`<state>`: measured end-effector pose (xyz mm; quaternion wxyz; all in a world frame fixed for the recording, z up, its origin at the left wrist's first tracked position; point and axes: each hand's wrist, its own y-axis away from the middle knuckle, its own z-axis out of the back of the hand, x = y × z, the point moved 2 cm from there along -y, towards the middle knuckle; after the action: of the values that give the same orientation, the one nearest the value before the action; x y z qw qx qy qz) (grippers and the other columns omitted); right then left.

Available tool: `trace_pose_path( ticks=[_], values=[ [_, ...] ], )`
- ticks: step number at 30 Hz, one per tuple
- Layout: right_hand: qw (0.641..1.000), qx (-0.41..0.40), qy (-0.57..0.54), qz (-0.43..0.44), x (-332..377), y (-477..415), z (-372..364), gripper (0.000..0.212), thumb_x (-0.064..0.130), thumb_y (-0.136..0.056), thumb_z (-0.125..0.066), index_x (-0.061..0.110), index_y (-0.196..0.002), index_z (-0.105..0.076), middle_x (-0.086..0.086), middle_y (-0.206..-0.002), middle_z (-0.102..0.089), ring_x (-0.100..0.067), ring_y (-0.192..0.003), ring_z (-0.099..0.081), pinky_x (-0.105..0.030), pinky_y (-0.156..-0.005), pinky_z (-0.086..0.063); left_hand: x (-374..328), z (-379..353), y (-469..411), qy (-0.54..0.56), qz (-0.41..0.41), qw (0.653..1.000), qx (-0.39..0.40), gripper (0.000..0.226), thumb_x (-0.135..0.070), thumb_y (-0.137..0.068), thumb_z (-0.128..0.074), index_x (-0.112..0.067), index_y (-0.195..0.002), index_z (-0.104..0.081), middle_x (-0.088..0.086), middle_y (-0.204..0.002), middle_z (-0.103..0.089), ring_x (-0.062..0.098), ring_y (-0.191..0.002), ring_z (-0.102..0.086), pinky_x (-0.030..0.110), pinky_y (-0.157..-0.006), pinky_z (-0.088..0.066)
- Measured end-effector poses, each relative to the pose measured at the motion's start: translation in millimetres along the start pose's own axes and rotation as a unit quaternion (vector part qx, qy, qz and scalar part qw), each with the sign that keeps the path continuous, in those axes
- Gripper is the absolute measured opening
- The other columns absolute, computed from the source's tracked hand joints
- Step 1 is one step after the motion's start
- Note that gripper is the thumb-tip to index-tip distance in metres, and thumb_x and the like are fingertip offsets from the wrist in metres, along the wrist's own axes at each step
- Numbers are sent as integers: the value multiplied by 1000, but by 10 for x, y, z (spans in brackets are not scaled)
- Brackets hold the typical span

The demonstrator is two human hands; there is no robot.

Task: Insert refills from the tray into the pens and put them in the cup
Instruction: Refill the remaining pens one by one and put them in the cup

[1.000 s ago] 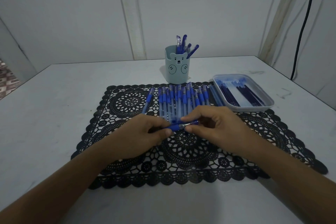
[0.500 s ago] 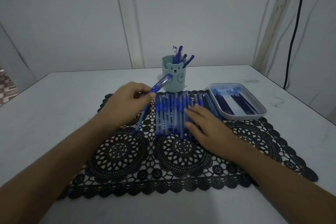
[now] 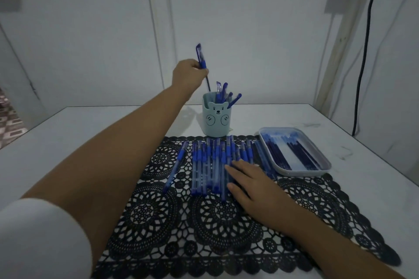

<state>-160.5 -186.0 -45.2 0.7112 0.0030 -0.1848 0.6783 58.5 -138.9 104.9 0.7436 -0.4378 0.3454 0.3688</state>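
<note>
White table, black lace mat point(image 3: 158, 222). Left hand point(image 3: 189, 75) grips pen point(image 3: 201, 59) nearly upright above cup point(image 3: 216, 120), apparently over its rim; lower straight, release late. Right hand point(image 3: 251, 183) lies flat, fingers straight, on pen row point(image 3: 204, 161).

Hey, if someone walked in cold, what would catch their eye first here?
The left grip raised at the back, holding a blue pen nearly upright just above the bear-faced cup of pens. Next, the right grip lying flat on the row of pens on the black lace mat, with the refill tray to its right.
</note>
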Motion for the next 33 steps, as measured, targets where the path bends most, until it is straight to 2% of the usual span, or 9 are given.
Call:
trace_pose_path(
  ticks=[3, 7, 12, 15, 18, 21, 24, 28, 33],
  values=[
    [1000, 6, -2, -1, -13, 2, -8, 65, 58, -90, -16, 24, -145, -21, 7, -151, -20, -8, -140, -9, -15, -105, 0, 126, -171, 51, -72, 11, 996, 48, 16, -10, -81, -64, -4, -95, -66, 6, -85, -60, 19, -78, -53, 29, -74, -45],
    [1000, 6, -5, -3, -10, -1, 1, 53, 45, -97, -25, 23, -145, -20, 7, -152, -18, -9, -140, -9, -17, -107, -2, 211, -228, 122, -94, 23, 990, 98, 15, -4, -80, -59, -1, -91, -69, 9, -83, -59, 20, -77, -51, 24, -61, -42],
    [1000, 1, -11, -4, -17, 2, -7, 51, 41, -97, -28, 23, -145, -21, 7, -151, -19, -9, -140, -10, -17, -108, -4, 262, -18, 242, -97, -12, 991, 89, 24, -12, -88, -54, -7, -109, -63, 0, -99, -56, 14, -93, -50, 25, -82, -40],
    [1000, 4, -12, -4, -18, -6, -16, 56, 50, -95, -21, 23, -145, -23, 6, -150, -22, -10, -139, -13, -18, -109, -6, 401, 144, 445, -166, -46, 981, 86, 23, -20, -90, -51, -12, -107, -63, -2, -100, -57, 11, -92, -51, 24, -81, -39],
    [1000, -3, -5, -1, -19, 1, -24, 80, 70, -83, -4, 23, -144, -25, 5, -149, -25, -10, -138, -16, -17, -107, -6, 672, 258, 719, -257, -43, 958, 118, 23, -26, -91, -49, -14, -105, -63, 2, -105, -62, 15, -88, -55, 28, -81, -45],
    [1000, -12, -11, -1, -1, 5, 3, 55, 49, -95, -26, 22, -144, -25, 5, -149, -25, -10, -138, -16, -14, -106, -5, 937, 326, 987, -350, -17, 925, 145, 29, -37, -91, -47, -15, -104, -61, 3, -104, -63, 17, -89, -57, 36, -82, -50],
    [1000, -13, -15, 1, 19, 12, 28, 50, 38, -97, -32, 22, -144, -24, 6, -149, -25, -9, -138, -16, -12, -104, -4, 1052, 365, 1162, -408, -1, 902, 139, 40, -50, -87, -47, -14, -95, -62, 0, -95, -60, 17, -83, -57, 35, -75, -51],
    [1000, -16, -24, -1, 30, 14, 39, 49, 37, -97, -31, 21, -143, -26, 6, -148, -27, -8, -136, -18, -10, -102, -3, 1045, 388, 1231, -432, -12, 891, 141, 29, -41, -89, -50, -13, -87, -61, 0, -87, -60, 16, -77, -58, 35, -71, -51],
    [998, -24, -53, -9, 15, 13, 45, 48, 37, -97, -31, 25, -143, -25, 10, -147, -27, -1, -134, -17, -18, -108, 2, 972, 427, 1296, -416, -61, 899, 126, 25, -32, -95, -41, -12, -100, -56, -1, -95, -52, 16, -82, -53, 33, -74, -47]
  ],
)
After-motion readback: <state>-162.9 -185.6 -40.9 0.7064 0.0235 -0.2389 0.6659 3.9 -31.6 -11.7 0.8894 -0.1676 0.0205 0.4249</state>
